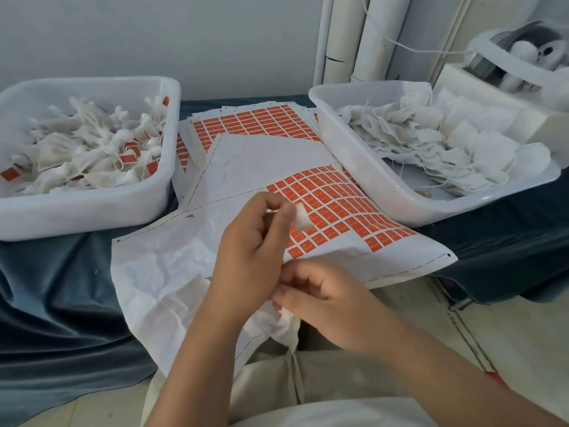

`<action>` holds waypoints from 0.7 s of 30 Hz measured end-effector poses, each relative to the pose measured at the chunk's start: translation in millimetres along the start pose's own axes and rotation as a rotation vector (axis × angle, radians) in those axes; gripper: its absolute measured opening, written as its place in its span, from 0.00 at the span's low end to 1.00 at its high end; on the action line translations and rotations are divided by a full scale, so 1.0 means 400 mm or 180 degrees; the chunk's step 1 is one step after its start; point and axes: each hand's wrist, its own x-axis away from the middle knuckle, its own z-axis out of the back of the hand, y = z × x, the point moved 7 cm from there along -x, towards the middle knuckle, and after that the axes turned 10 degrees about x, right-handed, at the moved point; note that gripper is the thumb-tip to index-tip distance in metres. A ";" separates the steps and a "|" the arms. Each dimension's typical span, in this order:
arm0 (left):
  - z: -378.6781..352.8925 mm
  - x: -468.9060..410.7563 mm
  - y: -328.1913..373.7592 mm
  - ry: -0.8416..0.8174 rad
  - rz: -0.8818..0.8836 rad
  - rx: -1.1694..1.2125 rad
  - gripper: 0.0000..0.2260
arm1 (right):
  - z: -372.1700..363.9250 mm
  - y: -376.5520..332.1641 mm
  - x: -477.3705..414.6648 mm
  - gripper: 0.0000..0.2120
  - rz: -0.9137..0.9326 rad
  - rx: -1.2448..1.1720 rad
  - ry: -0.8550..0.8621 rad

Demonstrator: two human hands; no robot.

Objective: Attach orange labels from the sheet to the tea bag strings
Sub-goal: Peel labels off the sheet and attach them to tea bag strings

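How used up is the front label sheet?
Partly used: the front label sheet has orange labels across its right part, while its left part is bare, crumpled backing.

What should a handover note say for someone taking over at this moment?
Left hand pinches a small white piece, possibly a peeled label.
Right hand grips a tea bag.
Label sheet lies in front, partly used.
Left bin holds labelled bags; right bin holds unlabelled ones.
Still to do: label this bag, then the right bin's pile.
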 end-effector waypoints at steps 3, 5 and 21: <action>0.039 -0.005 -0.024 0.0723 0.0357 0.0562 0.10 | 0.019 -0.013 0.006 0.06 0.0163 0.0111 0.0163; 0.046 -0.001 -0.044 0.1062 0.0690 0.1032 0.11 | 0.038 -0.026 0.012 0.04 0.0271 0.0248 0.0355; -0.105 0.060 -0.032 0.0716 0.0923 0.1445 0.11 | 0.190 -0.103 0.051 0.04 0.0587 0.1253 0.1896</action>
